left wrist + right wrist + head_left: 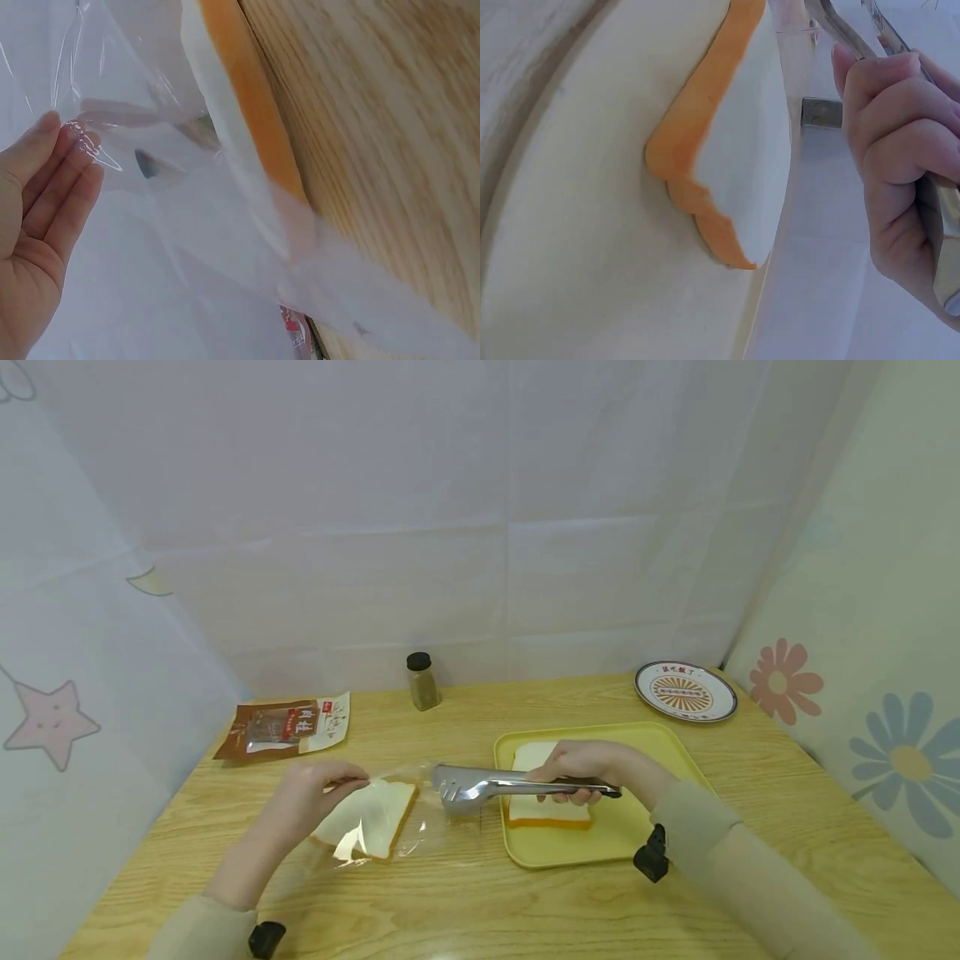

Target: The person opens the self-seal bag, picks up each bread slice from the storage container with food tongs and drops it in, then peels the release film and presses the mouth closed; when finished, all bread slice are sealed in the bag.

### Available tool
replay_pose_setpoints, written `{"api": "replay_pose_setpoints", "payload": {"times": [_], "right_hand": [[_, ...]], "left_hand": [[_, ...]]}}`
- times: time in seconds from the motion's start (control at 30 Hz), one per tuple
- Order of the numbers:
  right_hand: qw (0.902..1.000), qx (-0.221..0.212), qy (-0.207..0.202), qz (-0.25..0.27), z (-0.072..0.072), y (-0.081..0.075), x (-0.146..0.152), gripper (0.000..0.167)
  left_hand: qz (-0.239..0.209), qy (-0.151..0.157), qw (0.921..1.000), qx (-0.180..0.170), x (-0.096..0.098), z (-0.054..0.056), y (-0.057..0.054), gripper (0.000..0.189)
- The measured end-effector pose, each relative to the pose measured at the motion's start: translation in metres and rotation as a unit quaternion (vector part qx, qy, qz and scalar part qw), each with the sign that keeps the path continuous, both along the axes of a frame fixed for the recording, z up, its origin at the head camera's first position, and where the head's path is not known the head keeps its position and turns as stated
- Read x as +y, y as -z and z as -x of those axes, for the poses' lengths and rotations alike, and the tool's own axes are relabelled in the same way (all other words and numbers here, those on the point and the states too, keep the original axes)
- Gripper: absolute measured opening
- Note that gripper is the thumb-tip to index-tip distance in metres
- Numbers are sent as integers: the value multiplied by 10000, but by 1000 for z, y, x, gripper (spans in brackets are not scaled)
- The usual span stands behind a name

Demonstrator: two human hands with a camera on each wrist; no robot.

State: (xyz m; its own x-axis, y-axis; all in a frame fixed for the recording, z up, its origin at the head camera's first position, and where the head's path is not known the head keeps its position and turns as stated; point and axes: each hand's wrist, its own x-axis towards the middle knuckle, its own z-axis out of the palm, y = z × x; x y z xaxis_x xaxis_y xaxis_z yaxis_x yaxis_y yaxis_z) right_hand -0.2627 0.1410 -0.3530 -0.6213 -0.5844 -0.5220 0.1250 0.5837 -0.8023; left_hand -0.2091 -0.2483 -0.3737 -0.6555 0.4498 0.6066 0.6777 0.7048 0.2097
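Careful: our left hand [315,789] pinches the bag [390,827], right hand [577,768] clamps tongs [480,785]; thin film might tear on them.

Wooden table [480,902]; white sheet backdrop [480,527]; flower-print wall [885,635] right.

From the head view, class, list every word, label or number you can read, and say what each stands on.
Brown and white packet: large white characters "肉桂"; the smaller print is too blurred to read.
Round plate: a row of characters along the top of its pattern, too small to read.
Spice jar: no readable label.
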Motion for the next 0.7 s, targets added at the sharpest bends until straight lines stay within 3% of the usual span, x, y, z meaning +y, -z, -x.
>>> {"api": "replay_pose_setpoints", "payload": {"times": [0.43, 0.7], "right_hand": [[9990, 165, 80, 420, -21, -4, 44, 49], [9953, 264, 580, 725, -51, -5, 76, 52]], "left_hand": [[-149, 120, 9990, -406, 7, -5, 5, 12], [-72, 155, 9995, -267, 8, -5, 8, 12]]}}
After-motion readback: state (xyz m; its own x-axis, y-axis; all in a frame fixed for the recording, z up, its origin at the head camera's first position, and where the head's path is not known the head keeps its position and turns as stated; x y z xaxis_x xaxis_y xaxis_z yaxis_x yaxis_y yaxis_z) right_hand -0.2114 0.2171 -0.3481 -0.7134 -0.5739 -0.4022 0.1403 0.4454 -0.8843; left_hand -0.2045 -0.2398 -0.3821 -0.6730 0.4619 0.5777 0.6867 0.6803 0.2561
